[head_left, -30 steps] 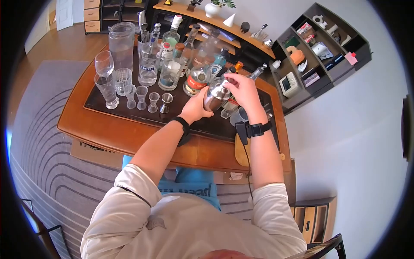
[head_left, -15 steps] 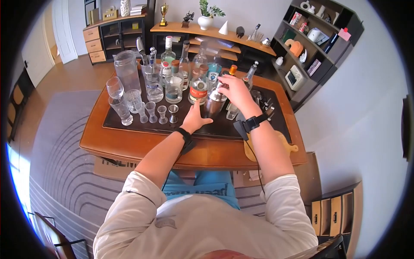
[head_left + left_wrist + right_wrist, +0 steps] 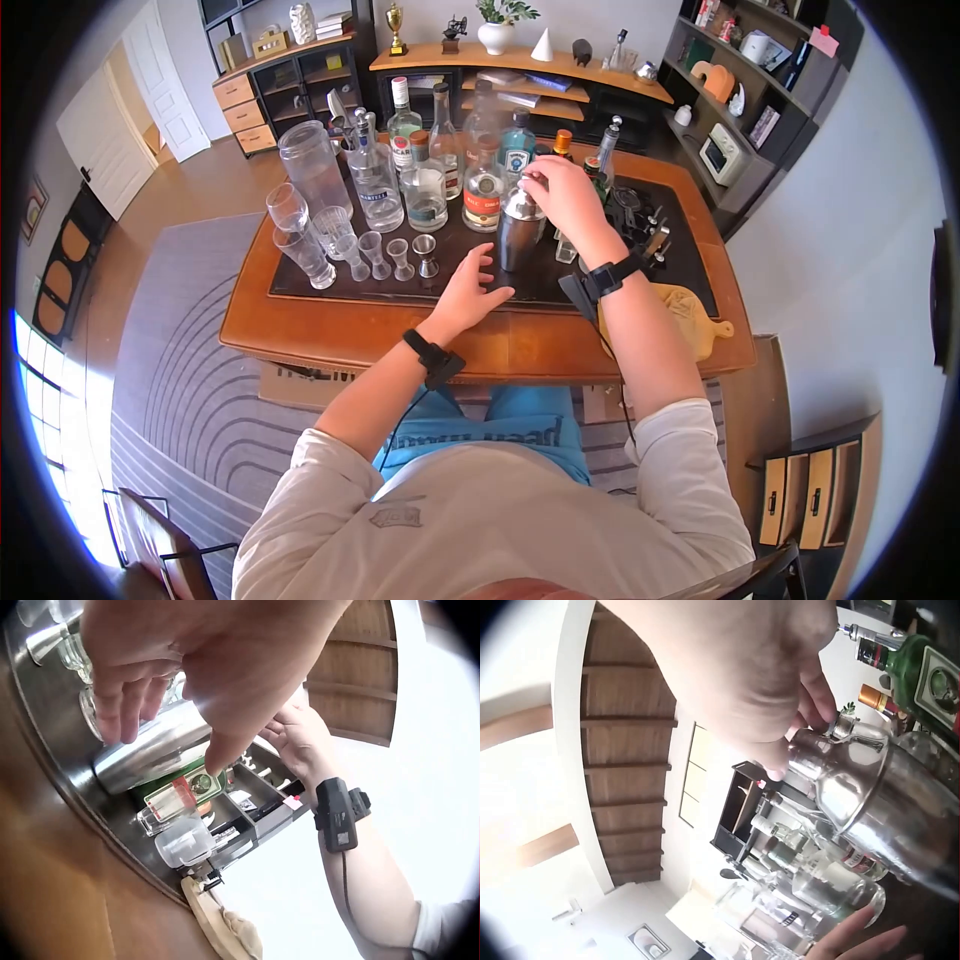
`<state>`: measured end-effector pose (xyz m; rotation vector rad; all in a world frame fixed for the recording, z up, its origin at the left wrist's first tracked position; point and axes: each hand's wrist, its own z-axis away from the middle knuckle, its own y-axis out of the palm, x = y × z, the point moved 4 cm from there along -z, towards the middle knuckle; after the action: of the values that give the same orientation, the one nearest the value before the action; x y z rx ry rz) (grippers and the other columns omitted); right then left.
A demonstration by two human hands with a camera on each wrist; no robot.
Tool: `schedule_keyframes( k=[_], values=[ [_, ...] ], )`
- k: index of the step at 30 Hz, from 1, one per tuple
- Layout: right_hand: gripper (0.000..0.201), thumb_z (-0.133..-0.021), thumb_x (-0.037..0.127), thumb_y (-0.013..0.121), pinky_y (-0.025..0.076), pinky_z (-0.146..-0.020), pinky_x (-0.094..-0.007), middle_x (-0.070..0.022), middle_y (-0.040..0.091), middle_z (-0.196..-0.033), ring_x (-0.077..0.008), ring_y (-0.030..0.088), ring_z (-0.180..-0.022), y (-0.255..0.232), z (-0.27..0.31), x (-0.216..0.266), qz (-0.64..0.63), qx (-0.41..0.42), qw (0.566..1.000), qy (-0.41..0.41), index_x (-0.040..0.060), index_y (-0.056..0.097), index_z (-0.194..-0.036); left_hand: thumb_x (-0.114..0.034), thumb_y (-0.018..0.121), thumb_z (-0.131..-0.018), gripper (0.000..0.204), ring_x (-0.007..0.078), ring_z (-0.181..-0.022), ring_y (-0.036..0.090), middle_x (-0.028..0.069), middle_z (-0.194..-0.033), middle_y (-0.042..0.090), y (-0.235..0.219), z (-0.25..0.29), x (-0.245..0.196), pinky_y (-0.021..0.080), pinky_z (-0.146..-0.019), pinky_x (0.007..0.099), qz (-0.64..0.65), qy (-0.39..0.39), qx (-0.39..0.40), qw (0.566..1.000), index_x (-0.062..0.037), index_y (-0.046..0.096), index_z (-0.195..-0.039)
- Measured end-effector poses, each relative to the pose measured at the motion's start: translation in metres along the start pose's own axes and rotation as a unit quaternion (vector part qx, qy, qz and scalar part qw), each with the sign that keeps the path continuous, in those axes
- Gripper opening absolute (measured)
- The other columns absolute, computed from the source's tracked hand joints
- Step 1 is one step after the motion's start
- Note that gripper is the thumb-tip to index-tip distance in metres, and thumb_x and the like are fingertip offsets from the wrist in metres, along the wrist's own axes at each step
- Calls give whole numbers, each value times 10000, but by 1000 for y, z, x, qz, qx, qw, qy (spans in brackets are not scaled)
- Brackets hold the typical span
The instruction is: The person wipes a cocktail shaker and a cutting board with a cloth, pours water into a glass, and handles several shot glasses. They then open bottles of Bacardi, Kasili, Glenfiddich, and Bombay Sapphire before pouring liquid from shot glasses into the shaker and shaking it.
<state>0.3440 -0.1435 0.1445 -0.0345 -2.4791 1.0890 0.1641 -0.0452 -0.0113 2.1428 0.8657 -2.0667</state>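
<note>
A steel cocktail shaker stands upright on the dark mat, in front of the bottles. My right hand pinches its narrow top with thumb and fingers; in the right wrist view the fingertips are around the top of the shaker, and whether the cap is seated or lifted I cannot tell. To the shaker's left my left hand is held with fingers spread and loosely bent, holding nothing. The left wrist view shows that hand near the shaker's body, with a gap in the head view.
Several bottles stand behind the shaker. A steel jigger, small glasses and a tall lidded jar are on the left. At the right lie a wooden board and metal bar tools.
The shaker, tilted in my left hand before, now stands upright on the mat. My left hand has let go and moved away to its left. My right hand has stayed at the shaker's top.
</note>
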Motion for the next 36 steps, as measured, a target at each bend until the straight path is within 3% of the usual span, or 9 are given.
schedule_keyframes(
  k=[4,6,11,13,15,18,23,25,36],
  values=[
    [334,-899,143,795,578,-880,-411,-179,757,-1092,-348,739,-959,1,-12,0,41,51,998,17,14,727,-1200,-228,900,-838,1006,290,-1219,618,229,-1480,521,-1,-28,-21,551,-996,403,-23,56,-86,994,-32,306,-1627],
    [336,-903,189,755,557,-953,-470,-206,733,-1127,-407,701,-1081,-1,-15,-2,-42,44,998,35,31,737,-1199,-252,914,-823,1045,312,-1234,588,236,-1490,499,-7,-49,-36,522,-1038,414,-93,193,-195,957,15,295,-1621],
    [372,-910,183,761,553,-948,-455,-183,719,-1133,-382,704,-1064,-17,-29,-6,-81,30,996,20,33,730,-1249,-347,912,-821,1004,352,-1309,588,243,-1426,576,-10,-86,-87,502,-1080,429,-87,192,-179,961,39,374,-1576],
    [374,-915,176,759,545,-964,-440,-176,712,-1147,-371,689,-1099,-26,-36,-8,-95,42,994,28,25,728,-1257,-371,915,-813,898,335,-1330,600,229,-1402,615,-7,-99,-84,494,-1097,423,-84,109,-145,980,30,488,-1494],
    [359,-931,149,739,536,-987,-422,-168,696,-1176,-358,671,-1138,-27,-37,-9,-42,74,996,-9,20,723,-1265,-374,923,-804,788,292,-1239,657,196,-1345,663,-6,-105,-76,512,-1065,402,-66,119,-150,979,10,583,-1402],
    [328,-946,8,695,542,-957,-358,-108,664,-1159,-248,669,-1055,-16,-30,-10,-37,172,984,-13,19,708,-1274,-340,957,-757,675,219,-862,669,107,-1006,700,-6,-113,-67,561,-813,358,-10,146,-137,980,-8,665,-1267],
    [368,-940,-11,688,550,-989,-385,-119,670,-1192,-272,680,-1094,-12,-32,-23,-6,204,978,-40,13,683,-1307,-342,968,-739,713,197,-899,681,99,-1040,725,-10,-122,-58,559,-836,355,21,166,-105,980,-8,671,-1294],
    [352,-953,-1,684,550,-998,-385,-121,671,-1203,-273,684,-1115,-12,-34,-24,13,219,975,-35,8,681,-1305,-335,936,-786,713,210,-1056,696,131,-1190,732,-10,-120,-61,545,-948,355,-8,130,-78,988,-14,640,-1349],
    [330,-976,64,695,549,-976,-380,-133,679,-1166,-284,696,-1098,-10,-32,-18,37,231,971,-40,29,689,-1304,-358,956,-729,724,233,-920,705,118,-1036,739,-10,-120,-59,569,-874,368,2,156,-105,982,-18,676,-1305]
  ],
)
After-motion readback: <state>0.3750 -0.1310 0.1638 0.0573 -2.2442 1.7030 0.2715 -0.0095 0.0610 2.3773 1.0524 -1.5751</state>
